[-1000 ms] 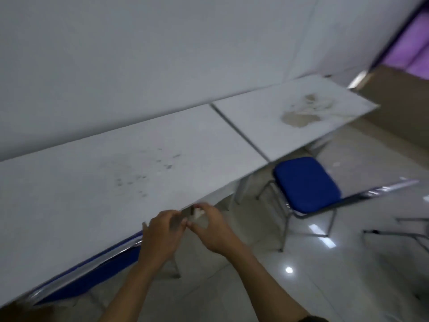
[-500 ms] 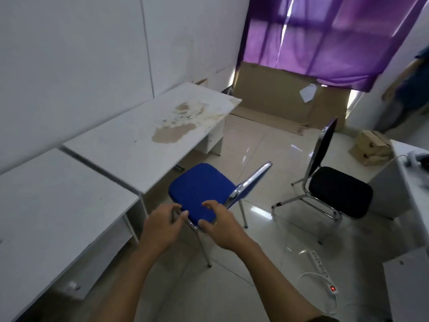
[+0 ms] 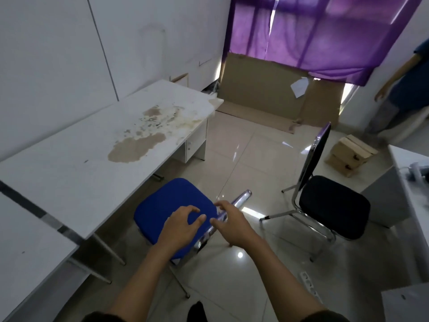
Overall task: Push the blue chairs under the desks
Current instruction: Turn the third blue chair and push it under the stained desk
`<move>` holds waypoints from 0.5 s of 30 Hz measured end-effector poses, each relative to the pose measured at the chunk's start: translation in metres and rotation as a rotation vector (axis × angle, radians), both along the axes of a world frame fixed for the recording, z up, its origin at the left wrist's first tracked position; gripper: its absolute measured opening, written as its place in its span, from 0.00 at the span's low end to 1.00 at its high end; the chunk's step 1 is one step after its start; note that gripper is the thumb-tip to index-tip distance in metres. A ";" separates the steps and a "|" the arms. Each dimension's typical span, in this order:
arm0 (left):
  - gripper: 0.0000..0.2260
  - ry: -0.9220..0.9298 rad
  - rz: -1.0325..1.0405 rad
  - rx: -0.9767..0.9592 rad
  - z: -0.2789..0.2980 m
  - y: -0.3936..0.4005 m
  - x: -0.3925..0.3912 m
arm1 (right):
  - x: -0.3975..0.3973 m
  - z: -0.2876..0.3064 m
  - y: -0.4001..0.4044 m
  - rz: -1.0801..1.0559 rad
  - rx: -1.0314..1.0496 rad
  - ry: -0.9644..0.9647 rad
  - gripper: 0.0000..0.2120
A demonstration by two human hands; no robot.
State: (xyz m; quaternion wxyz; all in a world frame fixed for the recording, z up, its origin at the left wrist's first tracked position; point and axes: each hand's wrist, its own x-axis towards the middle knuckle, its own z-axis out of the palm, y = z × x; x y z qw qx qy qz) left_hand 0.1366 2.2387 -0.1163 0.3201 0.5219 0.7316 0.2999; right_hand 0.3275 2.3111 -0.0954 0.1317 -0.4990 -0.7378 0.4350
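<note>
A blue chair (image 3: 170,206) stands on the tiled floor just outside the stained white desk (image 3: 76,173). Its seat faces the desk and its chrome-edged backrest (image 3: 240,198) shows edge-on. My left hand (image 3: 182,227) hovers over the rear of the seat with curved fingers apart, holding nothing. My right hand (image 3: 231,225) is at the backrest's top edge, thumb and fingers on either side of it; whether it grips is unclear. A second white desk (image 3: 25,249) adjoins at the near left.
A black chair (image 3: 334,206) stands to the right, close to the blue one. A power strip (image 3: 308,285) lies on the floor near another white desk (image 3: 411,173). Wooden boxes (image 3: 348,156), cardboard (image 3: 264,94) under a purple curtain and a standing person (image 3: 405,89) are beyond.
The view swung from the near desk's edge to the blue chair. My hands moved from the seat's near corner onto the seat's rear and the backrest.
</note>
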 end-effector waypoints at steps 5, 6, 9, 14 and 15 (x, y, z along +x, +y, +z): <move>0.20 -0.091 0.049 -0.088 -0.024 0.051 -0.004 | 0.002 -0.008 0.082 0.064 -0.003 -0.070 0.22; 0.20 -0.106 0.067 -0.105 -0.028 0.056 -0.005 | 0.001 -0.011 0.096 0.087 0.000 -0.104 0.23; 0.26 -0.130 0.106 -0.147 -0.032 0.062 -0.004 | -0.003 -0.017 0.125 0.159 0.015 -0.196 0.24; 0.33 -0.215 0.176 -0.359 -0.050 0.057 0.031 | -0.003 -0.041 0.148 0.464 0.308 -0.569 0.21; 0.35 -0.259 0.204 -0.409 -0.054 0.054 0.042 | -0.001 -0.046 0.149 0.507 0.400 -0.612 0.26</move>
